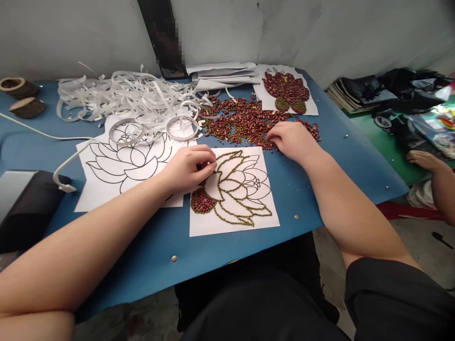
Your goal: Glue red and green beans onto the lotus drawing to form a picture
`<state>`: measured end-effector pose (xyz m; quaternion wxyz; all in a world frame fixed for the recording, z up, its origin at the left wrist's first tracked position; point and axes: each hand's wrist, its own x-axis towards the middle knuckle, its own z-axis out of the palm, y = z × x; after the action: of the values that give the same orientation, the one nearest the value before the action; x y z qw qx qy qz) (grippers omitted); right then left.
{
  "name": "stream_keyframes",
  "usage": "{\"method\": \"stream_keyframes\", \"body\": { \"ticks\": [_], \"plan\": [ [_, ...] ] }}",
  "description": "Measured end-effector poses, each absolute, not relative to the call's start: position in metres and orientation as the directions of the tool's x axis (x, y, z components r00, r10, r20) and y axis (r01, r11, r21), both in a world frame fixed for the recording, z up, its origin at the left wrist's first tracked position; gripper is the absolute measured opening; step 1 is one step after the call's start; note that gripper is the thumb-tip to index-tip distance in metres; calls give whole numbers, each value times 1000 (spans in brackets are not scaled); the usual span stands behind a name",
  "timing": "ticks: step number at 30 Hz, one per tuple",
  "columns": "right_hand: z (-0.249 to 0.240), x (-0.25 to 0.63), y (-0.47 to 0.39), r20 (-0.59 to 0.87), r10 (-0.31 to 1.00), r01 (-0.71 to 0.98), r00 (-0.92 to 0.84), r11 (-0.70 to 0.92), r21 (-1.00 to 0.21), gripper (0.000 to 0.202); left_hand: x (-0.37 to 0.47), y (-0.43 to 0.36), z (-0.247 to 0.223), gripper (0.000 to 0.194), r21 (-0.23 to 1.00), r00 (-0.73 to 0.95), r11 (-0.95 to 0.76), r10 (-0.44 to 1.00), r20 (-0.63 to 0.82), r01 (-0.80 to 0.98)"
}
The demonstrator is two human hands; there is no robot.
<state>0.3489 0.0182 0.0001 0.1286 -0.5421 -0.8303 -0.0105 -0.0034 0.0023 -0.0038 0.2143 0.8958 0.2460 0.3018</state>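
Note:
A paper with a lotus drawing (234, 222) lies on the blue table, part of its lines covered with green beans and one rounded patch filled with red beans (203, 202). My left hand (192, 166) rests at the sheet's upper left edge, fingers curled together; whatever they may hold is hidden. At the near edge of a loose spread of red and green beans (238, 121) is my right hand (291, 142), its thumb and fingers pinched. I cannot see what is between those fingertips.
Left of the bean picture lies another lotus sheet (106, 166), with tape rings (182, 128) and tangled white strips (117, 94) behind. A bean-covered flower picture (313, 106) and folded papers (227, 76) are at the back. Another person's hand (424, 160) is far right.

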Motion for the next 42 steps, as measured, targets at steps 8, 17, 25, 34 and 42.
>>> {"method": "stream_keyframes", "body": {
  "ticks": [8, 17, 25, 34, 42],
  "plan": [
    [-4, 350, 24, 214, 897, 906, -386, 412, -95, 22, -2, 2, -3, 26, 548, 691, -768, 593, 412, 333],
    [-10, 350, 25, 173, 920, 923, -352, 372, -98, 14, -3, 2, -4, 24, 543, 694, -776, 583, 422, 322],
    [-6, 354, 22, 209, 929, 906, -307, 352, -234, 11, -3, 2, -3, 25, 544, 692, -771, 591, 415, 331],
    [17, 353, 10, 183, 957, 893, -224, 277, -355, 13, -3, 3, -5, 22, 540, 692, -783, 575, 436, 310],
    [29, 337, -7, 76, 898, 822, -433, 428, -376, 15, -3, 3, -5, 23, 535, 699, -783, 574, 426, 317]
  ]
}}
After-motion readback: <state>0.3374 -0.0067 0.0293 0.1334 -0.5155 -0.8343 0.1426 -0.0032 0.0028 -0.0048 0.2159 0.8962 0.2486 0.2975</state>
